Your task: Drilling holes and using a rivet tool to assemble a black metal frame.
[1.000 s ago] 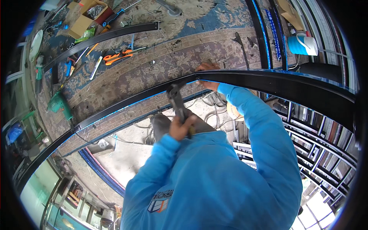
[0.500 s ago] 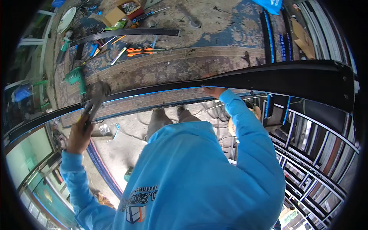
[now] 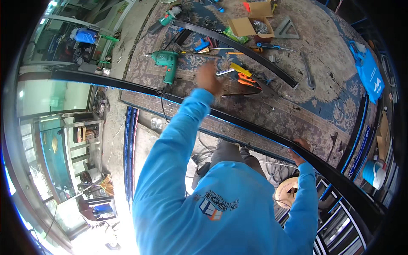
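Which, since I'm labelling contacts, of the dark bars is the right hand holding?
The longest bar, spanning the view, gripped by the right hand. No hand touches the shorter bar by the cardboard box or the bars at right.

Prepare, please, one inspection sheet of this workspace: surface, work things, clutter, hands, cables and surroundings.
Surface: patterned carpet, stained and littered with small scraps.
Work things: long black bar with a blue strip along its near edge, crossing the view.
Clutter: green drill, orange-handled pliers, yellow-handled tool, short bar, open carton, blue bag.
Left hand: blurred, beyond the bar; grip cannot be told.
Right hand: gripping the bar.
Cables: drill cord crosses the bar; loose loops on the near side.
Surroundings: glass panels at left, metal bars at lower right.
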Available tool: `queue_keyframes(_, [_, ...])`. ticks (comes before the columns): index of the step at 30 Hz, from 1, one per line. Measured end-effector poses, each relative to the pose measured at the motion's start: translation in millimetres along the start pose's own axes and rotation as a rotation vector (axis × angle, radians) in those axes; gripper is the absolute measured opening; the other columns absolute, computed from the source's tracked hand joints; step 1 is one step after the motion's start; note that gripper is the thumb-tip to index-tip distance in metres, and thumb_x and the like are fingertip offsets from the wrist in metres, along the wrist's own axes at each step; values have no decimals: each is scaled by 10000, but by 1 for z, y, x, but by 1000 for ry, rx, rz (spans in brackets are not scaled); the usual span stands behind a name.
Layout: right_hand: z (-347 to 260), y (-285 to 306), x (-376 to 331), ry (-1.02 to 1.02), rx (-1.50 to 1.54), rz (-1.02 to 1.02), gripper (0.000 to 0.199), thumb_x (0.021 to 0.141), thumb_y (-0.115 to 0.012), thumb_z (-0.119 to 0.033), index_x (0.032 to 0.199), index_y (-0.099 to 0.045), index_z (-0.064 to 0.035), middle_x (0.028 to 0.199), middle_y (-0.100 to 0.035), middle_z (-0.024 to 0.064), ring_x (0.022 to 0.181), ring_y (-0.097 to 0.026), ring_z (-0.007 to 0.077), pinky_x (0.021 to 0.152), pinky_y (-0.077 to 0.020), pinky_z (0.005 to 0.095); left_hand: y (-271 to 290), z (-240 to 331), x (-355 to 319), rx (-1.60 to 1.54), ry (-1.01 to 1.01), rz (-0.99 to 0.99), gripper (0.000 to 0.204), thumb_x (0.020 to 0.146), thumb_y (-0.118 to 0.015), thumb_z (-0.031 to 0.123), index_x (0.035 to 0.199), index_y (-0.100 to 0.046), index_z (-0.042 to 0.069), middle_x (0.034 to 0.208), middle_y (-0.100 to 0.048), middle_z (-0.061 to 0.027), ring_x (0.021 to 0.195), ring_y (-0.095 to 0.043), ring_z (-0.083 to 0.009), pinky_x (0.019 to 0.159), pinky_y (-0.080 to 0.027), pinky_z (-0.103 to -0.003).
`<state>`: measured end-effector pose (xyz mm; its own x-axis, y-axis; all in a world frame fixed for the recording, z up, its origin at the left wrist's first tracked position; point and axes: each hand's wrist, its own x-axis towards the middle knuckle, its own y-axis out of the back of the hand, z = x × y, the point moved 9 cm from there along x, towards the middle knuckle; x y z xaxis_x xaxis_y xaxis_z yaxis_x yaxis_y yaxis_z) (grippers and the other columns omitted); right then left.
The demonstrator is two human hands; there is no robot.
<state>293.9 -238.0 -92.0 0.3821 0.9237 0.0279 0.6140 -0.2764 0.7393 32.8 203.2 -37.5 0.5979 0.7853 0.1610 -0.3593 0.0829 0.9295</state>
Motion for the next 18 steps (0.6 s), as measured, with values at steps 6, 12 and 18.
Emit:
queue_keyframes(6, [11, -5, -3, -238, -249, 4, 277, 722, -750, -290, 912, -672, -104, 882, -665, 156, 850, -620, 385, 753, -494, 472, -2, -270, 48, 396, 859, -28, 923, 725, -718, 556, 1421, -383, 51, 1308, -550, -213, 1169, -554, -419, 1013, -435, -503])
queue_keyframes(12, [-5, 15, 4, -72, 29, 80, 328, 700, -816, -258, 953, -671, -108, 888, -671, 134, 827, -641, 374, 706, -505, 447, -30, -359, 70, 427, 683, -187, 821, 739, -745, 540, 1334, -514, 24, 1252, -601, -208, 1215, -544, -333, 994, -440, -443])
queue_keyframes(18, [5, -4, 10, -169, 24, -158, 375, 705, -829, -259, 998, -664, -94, 886, -659, 132, 828, -644, 357, 709, -508, 438, 75, -295, -18, -782, 787, -60, 691, 819, -719, 402, 1348, -526, 1, 1250, -622, -189, 1173, -574, -253, 904, -495, -394])
